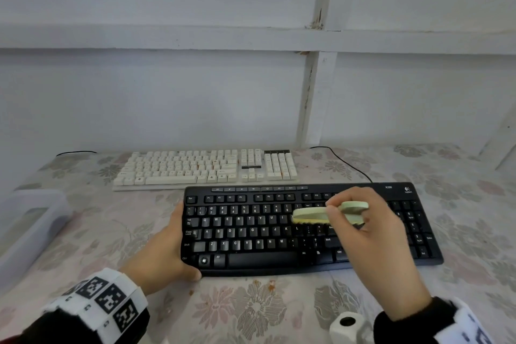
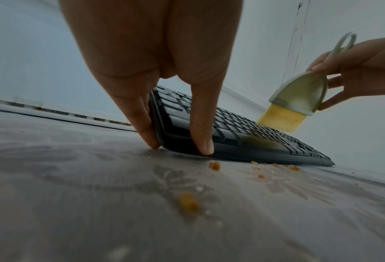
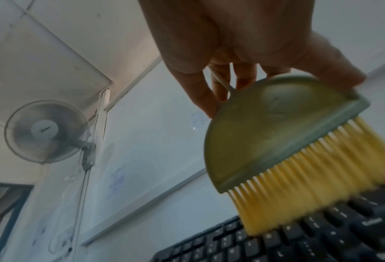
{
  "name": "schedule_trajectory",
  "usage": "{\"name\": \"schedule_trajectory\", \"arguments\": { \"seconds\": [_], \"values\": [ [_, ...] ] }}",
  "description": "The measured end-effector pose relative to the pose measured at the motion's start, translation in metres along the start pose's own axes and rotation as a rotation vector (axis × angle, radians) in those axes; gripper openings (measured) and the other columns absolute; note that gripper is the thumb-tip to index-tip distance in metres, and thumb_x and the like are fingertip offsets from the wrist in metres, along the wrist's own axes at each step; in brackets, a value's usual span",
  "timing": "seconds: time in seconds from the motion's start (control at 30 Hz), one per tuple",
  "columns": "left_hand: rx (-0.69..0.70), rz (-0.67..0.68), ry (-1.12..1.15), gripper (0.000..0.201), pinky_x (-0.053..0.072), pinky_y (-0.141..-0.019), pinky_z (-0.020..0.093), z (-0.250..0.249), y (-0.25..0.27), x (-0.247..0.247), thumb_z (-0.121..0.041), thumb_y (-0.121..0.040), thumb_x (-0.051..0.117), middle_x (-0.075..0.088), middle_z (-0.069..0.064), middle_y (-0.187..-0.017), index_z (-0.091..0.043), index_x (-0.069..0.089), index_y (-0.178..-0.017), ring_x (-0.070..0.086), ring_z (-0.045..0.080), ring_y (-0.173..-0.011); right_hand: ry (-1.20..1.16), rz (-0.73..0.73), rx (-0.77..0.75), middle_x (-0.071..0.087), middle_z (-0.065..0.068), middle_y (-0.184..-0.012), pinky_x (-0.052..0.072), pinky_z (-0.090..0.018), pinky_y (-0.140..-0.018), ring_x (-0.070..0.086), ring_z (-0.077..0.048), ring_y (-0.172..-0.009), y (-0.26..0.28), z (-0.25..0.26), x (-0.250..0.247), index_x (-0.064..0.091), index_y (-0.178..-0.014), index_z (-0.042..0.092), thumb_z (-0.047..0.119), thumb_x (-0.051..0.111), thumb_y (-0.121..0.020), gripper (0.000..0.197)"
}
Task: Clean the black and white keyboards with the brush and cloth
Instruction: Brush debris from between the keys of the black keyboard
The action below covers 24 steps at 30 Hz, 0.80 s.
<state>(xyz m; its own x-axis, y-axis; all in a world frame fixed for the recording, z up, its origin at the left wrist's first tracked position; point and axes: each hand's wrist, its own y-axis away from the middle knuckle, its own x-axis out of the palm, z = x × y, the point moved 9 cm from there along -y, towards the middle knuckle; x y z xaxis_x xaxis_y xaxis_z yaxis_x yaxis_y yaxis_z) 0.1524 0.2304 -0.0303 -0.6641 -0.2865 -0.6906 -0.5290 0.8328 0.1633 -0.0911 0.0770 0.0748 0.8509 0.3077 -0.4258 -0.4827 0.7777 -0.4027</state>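
The black keyboard [image 1: 307, 229] lies in front of me on the floral tablecloth. My left hand [image 1: 176, 243] grips its left end, thumb on the near corner and fingers along the side edge [image 2: 178, 141]. My right hand [image 1: 363, 229] holds a pale green brush [image 1: 321, 213] with yellow bristles over the keys right of centre. In the right wrist view the bristles [image 3: 310, 186] touch the black keys [image 3: 298, 244]. The white keyboard [image 1: 206, 167] lies behind the black one, by the wall, untouched.
Orange crumbs [image 2: 215, 165] lie on the cloth by the black keyboard's front edge. A clear plastic box [image 1: 30, 226] stands at the left. A white paper roll [image 1: 346, 327] sits near my right wrist. A black cable [image 1: 349, 165] runs back right.
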Motion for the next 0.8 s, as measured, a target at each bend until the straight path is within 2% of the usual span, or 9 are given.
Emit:
{"name": "schedule_trajectory", "arguments": {
  "seconds": [0.07, 0.13, 0.2, 0.33, 0.43, 0.57, 0.7, 0.8],
  "values": [
    [0.005, -0.002, -0.003, 0.121, 0.044, -0.07, 0.013, -0.001, 0.0, 0.0, 0.001, -0.061, 0.08, 0.054, -0.023, -0.109, -0.056, -0.003, -0.128, 0.057, -0.002, -0.093, -0.12, 0.015, 0.058, 0.063, 0.007, -0.084, 0.045, -0.012, -0.065, 0.059, -0.006, -0.079, -0.002, -0.004, -0.002, 0.063, -0.075, 0.028, 0.012, 0.065, -0.085, 0.019],
    [0.014, -0.007, -0.001, 0.119, 0.044, -0.069, 0.012, -0.003, 0.001, -0.001, 0.002, -0.062, 0.08, 0.054, -0.023, -0.109, -0.059, -0.003, -0.122, 0.056, -0.003, -0.092, -0.167, 0.074, 0.089, 0.064, 0.006, -0.084, 0.043, -0.009, -0.064, 0.058, -0.004, -0.076, -0.001, -0.009, 0.005, 0.064, -0.076, 0.026, 0.014, 0.065, -0.086, 0.016],
    [0.022, -0.009, 0.004, 0.118, 0.044, -0.067, 0.011, -0.005, 0.001, -0.002, 0.003, -0.062, 0.079, 0.055, -0.023, -0.109, -0.062, -0.002, -0.118, 0.056, -0.003, -0.092, -0.133, 0.098, 0.083, 0.063, 0.008, -0.084, 0.041, -0.008, -0.064, 0.057, -0.002, -0.075, 0.0, -0.015, 0.006, 0.063, -0.074, 0.03, 0.014, 0.063, -0.086, 0.02],
    [0.022, 0.004, 0.009, 0.117, 0.044, -0.069, 0.012, -0.005, 0.002, -0.002, 0.003, -0.062, 0.079, 0.054, -0.022, -0.112, -0.063, -0.001, -0.117, 0.056, -0.002, -0.094, -0.093, 0.025, 0.074, 0.061, 0.01, -0.083, 0.04, -0.006, -0.061, 0.056, -0.002, -0.072, -0.005, -0.026, -0.018, 0.062, -0.079, 0.034, 0.01, 0.063, -0.085, 0.025],
    [0.022, -0.001, 0.005, 0.116, 0.044, -0.068, 0.012, -0.006, 0.002, -0.001, 0.003, -0.062, 0.079, 0.054, -0.022, -0.111, -0.064, 0.0, -0.115, 0.055, -0.002, -0.093, -0.149, -0.001, 0.089, 0.064, 0.009, -0.08, 0.039, -0.005, -0.057, 0.055, -0.001, -0.066, -0.01, -0.031, -0.031, 0.065, -0.075, 0.028, 0.008, 0.064, -0.084, 0.022],
    [-0.001, -0.001, -0.001, 0.118, 0.042, -0.066, 0.01, -0.003, 0.001, -0.001, 0.003, -0.062, 0.079, 0.055, -0.023, -0.108, -0.061, -0.002, -0.119, 0.055, -0.004, -0.09, -0.182, 0.08, 0.095, 0.063, 0.01, -0.078, 0.039, -0.006, -0.056, 0.052, -0.001, -0.062, -0.008, -0.031, -0.022, 0.067, -0.075, 0.023, 0.007, 0.065, -0.084, 0.019],
    [-0.019, 0.013, -0.002, 0.12, 0.039, -0.066, 0.008, -0.001, 0.001, 0.001, 0.002, -0.062, 0.08, 0.054, -0.024, -0.108, -0.057, -0.004, -0.125, 0.053, -0.005, -0.09, -0.094, 0.049, 0.085, 0.06, 0.014, -0.079, 0.038, -0.005, -0.055, 0.053, 0.001, -0.064, -0.011, -0.038, -0.036, 0.064, -0.073, 0.026, 0.008, 0.064, -0.085, 0.021],
    [-0.012, 0.013, 0.001, 0.12, 0.04, -0.067, 0.008, 0.0, 0.001, 0.001, 0.002, -0.062, 0.08, 0.053, -0.025, -0.109, -0.058, -0.003, -0.123, 0.053, -0.006, -0.092, -0.122, 0.014, 0.078, 0.061, 0.015, -0.076, 0.037, -0.007, -0.05, 0.049, -0.002, -0.057, -0.013, -0.037, -0.046, 0.065, -0.079, 0.019, 0.006, 0.064, -0.085, 0.014]
  ]
}}
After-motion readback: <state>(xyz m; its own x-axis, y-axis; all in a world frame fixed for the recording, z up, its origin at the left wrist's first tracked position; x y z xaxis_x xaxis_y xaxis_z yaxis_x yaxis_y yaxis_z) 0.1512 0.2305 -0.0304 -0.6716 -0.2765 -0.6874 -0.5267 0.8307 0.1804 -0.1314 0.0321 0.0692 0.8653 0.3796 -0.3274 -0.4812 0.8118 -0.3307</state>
